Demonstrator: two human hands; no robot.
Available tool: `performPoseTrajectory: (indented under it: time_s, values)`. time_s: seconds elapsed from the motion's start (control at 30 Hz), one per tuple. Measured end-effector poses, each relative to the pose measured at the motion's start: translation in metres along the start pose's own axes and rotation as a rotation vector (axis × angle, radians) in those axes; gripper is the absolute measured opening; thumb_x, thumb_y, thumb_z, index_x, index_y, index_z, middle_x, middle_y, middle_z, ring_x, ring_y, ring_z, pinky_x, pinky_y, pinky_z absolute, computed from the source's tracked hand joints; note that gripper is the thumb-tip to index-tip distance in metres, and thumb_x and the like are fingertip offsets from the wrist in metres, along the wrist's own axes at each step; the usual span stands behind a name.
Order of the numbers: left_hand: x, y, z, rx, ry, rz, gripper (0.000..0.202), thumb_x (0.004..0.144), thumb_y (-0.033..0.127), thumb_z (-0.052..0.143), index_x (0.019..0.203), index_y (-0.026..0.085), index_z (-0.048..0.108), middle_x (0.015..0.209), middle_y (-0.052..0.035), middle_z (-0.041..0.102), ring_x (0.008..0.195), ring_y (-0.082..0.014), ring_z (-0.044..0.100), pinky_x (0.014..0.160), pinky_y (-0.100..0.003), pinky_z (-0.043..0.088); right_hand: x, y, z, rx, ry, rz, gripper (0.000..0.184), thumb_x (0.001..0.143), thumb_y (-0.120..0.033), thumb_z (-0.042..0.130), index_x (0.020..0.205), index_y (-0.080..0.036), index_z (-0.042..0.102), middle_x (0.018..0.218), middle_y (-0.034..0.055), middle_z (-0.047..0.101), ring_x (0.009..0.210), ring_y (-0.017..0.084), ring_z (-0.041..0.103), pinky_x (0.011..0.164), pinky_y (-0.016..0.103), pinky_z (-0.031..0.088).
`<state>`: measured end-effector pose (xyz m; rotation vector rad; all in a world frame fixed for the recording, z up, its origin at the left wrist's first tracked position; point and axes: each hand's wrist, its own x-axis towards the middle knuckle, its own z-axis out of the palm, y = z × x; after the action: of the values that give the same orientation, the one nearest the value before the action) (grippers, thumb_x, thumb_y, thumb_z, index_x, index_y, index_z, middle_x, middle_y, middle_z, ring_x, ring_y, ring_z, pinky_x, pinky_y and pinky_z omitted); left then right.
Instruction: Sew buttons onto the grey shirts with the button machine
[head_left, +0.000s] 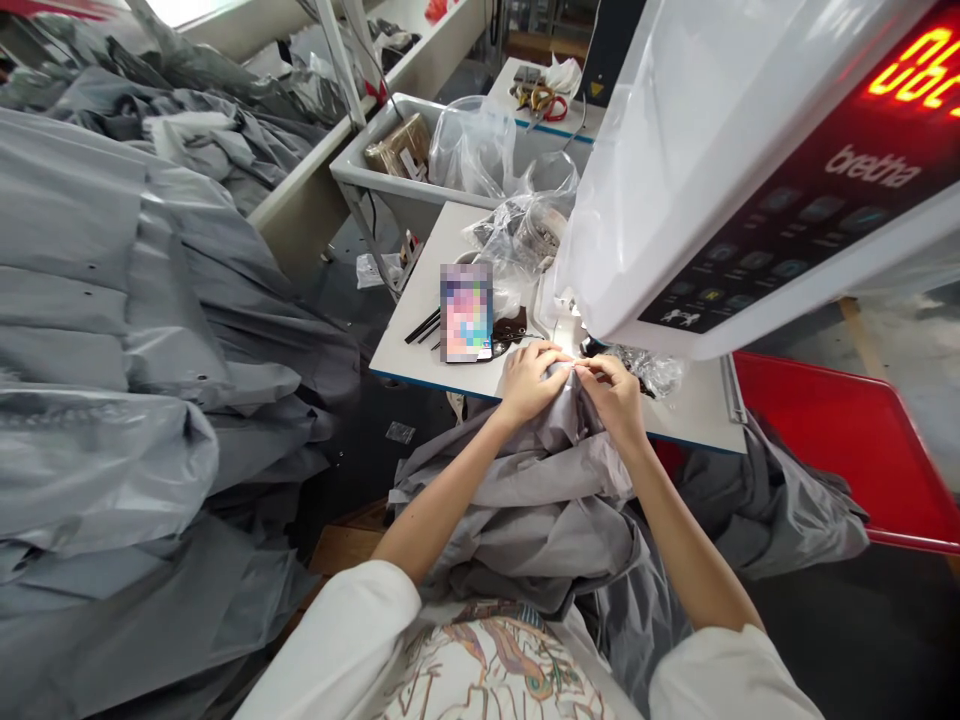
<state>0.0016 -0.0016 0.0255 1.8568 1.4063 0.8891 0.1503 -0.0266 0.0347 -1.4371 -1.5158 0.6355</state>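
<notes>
Both hands are at the front of a white machine [637, 260] with a red lit display. My left hand [534, 380] is closed on the edge of a grey fabric piece [559, 420], its fingers bent toward the machine's working spot. My right hand [615, 390] pinches the same fabric edge from the other side, with the fingertips of the two hands almost meeting. From there the grey fabric hangs over the table edge and bunches across my lap. Whatever lies directly beneath my fingertips is too small to make out.
A phone [466, 315] stands on the white table [405, 335], beside black sticks and clear plastic bags [517, 240]. Behind is a grey bin [360, 165] with a brown package. Heaped grey fabric [112, 300] fills the left; a red tray [840, 440] is at right.
</notes>
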Motion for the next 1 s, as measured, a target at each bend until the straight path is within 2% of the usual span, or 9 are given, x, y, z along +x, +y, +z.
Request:
performPoseTrajectory:
  time_s: [0.1, 0.27, 0.4, 0.57, 0.7, 0.87, 0.93, 1.0]
  values:
    - [0.001, 0.000, -0.001, -0.006, -0.007, 0.005, 0.018, 0.087, 0.029, 0.057, 0.099, 0.028, 0.070, 0.119, 0.0010, 0.061, 0.111, -0.0186, 0.052, 0.102, -0.033, 0.037, 0.002, -0.003, -0.001, -0.093, -0.002, -0.092, 0.016, 0.083, -0.033, 0.061, 0.085, -0.020, 0.069, 0.092, 0.0044, 0.067, 0.088, 0.019, 0.060, 0.077, 0.033, 0.047]
    - [0.005, 0.000, 0.000, -0.004, -0.023, -0.018, 0.017, 0.086, 0.027, 0.057, 0.097, 0.028, 0.070, 0.119, 0.0005, 0.061, 0.111, -0.0187, 0.053, 0.102, -0.033, 0.038, 0.007, -0.002, -0.004, -0.044, -0.079, -0.013, 0.017, 0.082, -0.035, 0.062, 0.086, -0.019, 0.068, 0.090, 0.0035, 0.066, 0.079, 0.017, 0.060, 0.074, 0.032, 0.048]
    - [0.006, 0.000, 0.002, -0.011, -0.016, -0.032, 0.016, 0.086, 0.026, 0.057, 0.095, 0.027, 0.070, 0.118, -0.0002, 0.061, 0.111, -0.0183, 0.054, 0.102, -0.033, 0.038, 0.010, -0.001, -0.007, -0.082, -0.128, -0.071, 0.017, 0.083, -0.035, 0.061, 0.087, -0.019, 0.066, 0.091, 0.0035, 0.065, 0.080, 0.017, 0.059, 0.075, 0.032, 0.048]
    - [0.000, -0.004, -0.003, -0.040, -0.016, 0.108, 0.020, 0.086, 0.024, 0.058, 0.106, 0.025, 0.064, 0.119, -0.0012, 0.062, 0.115, -0.0172, 0.053, 0.102, -0.031, 0.037, 0.009, 0.001, -0.008, -0.085, -0.140, -0.078, 0.017, 0.084, -0.035, 0.060, 0.089, -0.020, 0.066, 0.091, 0.0030, 0.065, 0.079, 0.016, 0.059, 0.075, 0.032, 0.047]
    - [0.000, -0.006, -0.010, -0.077, -0.042, 0.192, 0.018, 0.088, 0.029, 0.059, 0.104, 0.022, 0.064, 0.118, -0.0041, 0.063, 0.117, -0.0171, 0.053, 0.103, -0.032, 0.038, 0.007, 0.002, -0.007, -0.033, -0.122, -0.042, 0.017, 0.082, -0.035, 0.063, 0.089, -0.020, 0.066, 0.094, 0.0031, 0.065, 0.080, 0.016, 0.059, 0.076, 0.032, 0.048]
    - [0.005, -0.011, -0.014, -0.108, -0.068, 0.254, 0.021, 0.084, 0.031, 0.064, 0.102, 0.020, 0.062, 0.114, -0.0052, 0.063, 0.113, -0.0166, 0.055, 0.101, -0.031, 0.041, 0.005, -0.004, -0.010, -0.088, -0.099, -0.106, 0.015, 0.084, -0.033, 0.060, 0.091, -0.021, 0.066, 0.096, 0.0041, 0.066, 0.085, 0.018, 0.059, 0.076, 0.032, 0.048]
    - [0.005, -0.012, -0.014, -0.113, -0.067, 0.238, 0.026, 0.083, 0.031, 0.064, 0.107, 0.020, 0.060, 0.114, -0.0056, 0.063, 0.111, -0.0166, 0.056, 0.099, -0.030, 0.042, 0.004, -0.006, -0.011, -0.098, -0.066, -0.115, 0.016, 0.085, -0.033, 0.058, 0.092, -0.021, 0.066, 0.096, 0.0046, 0.066, 0.085, 0.018, 0.060, 0.075, 0.033, 0.048]
    - [0.005, -0.012, -0.015, -0.090, -0.042, 0.152, 0.030, 0.084, 0.032, 0.062, 0.111, 0.018, 0.058, 0.112, -0.0071, 0.062, 0.107, -0.0174, 0.057, 0.095, -0.029, 0.044, 0.002, -0.006, -0.012, -0.099, -0.009, -0.076, 0.019, 0.085, -0.035, 0.056, 0.093, -0.021, 0.065, 0.097, 0.0061, 0.066, 0.087, 0.019, 0.061, 0.077, 0.033, 0.048]
